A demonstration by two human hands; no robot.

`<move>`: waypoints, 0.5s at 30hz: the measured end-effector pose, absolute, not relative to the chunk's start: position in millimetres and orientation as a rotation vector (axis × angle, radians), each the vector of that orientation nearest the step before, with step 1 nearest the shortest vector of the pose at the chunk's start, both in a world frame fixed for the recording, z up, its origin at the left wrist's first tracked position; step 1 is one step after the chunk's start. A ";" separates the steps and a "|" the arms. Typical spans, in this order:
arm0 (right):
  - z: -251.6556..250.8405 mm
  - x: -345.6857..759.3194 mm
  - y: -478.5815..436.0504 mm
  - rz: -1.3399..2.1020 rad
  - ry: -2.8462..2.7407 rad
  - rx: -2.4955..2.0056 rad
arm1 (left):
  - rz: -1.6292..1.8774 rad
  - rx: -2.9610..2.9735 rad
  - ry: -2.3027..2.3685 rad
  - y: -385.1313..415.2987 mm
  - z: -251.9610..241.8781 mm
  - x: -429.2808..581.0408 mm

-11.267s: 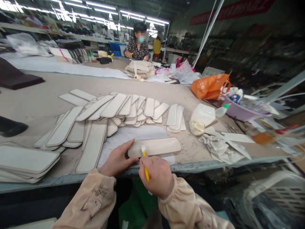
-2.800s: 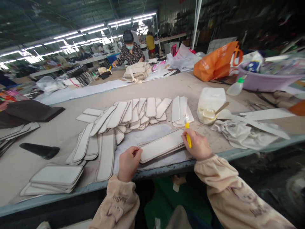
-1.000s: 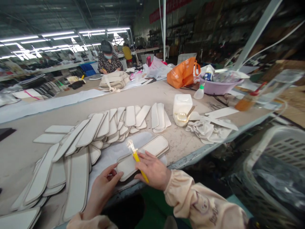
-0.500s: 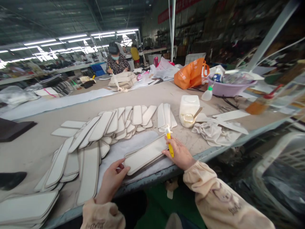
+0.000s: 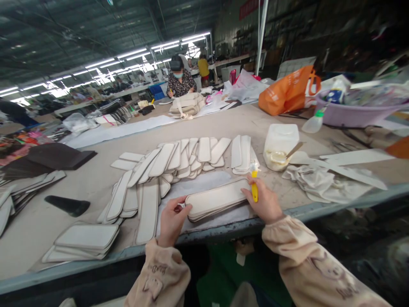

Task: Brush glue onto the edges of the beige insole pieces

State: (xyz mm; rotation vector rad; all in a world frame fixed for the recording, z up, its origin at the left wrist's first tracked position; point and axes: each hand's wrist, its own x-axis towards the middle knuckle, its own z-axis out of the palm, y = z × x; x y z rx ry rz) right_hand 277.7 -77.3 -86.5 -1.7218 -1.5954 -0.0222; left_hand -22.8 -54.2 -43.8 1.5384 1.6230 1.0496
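Note:
A small stack of long white panels (image 5: pixel 217 198) with rounded corners lies on a white sheet at the table's front edge. My left hand (image 5: pixel 172 217) grips the left end of the stack, thumb on top and fingers at the edge. At the opposite end, my right hand (image 5: pixel 265 200) holds a yellow-handled brush (image 5: pixel 254 185) upright, its bristles whitish, while its fingers touch the panels. Just beyond the stack, many similar panels (image 5: pixel 164 160) lie overlapped in a fanned row. Behind the brush are a few more panels (image 5: pixel 241 151).
A cut-open white plastic jug (image 5: pixel 281 136) with pale paste and a stick stands right of the panels. Nearby lie a crumpled cloth (image 5: pixel 326 181), an orange bag (image 5: pixel 284 91) and a purple basin (image 5: pixel 354 108). A dark cone-shaped object (image 5: pixel 68 206) lies left. A co-worker (image 5: pixel 180 81) sits across the table.
The view has turned left, so the scene shifts right. The stack between my hands now lies more level. Both hands stay at its ends, the brush still in my right hand.

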 end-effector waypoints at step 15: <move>-54.1 252.8 -89.1 0.374 -1.676 -1.273 | 1.548 0.707 0.879 -30.6 -7.4 21.7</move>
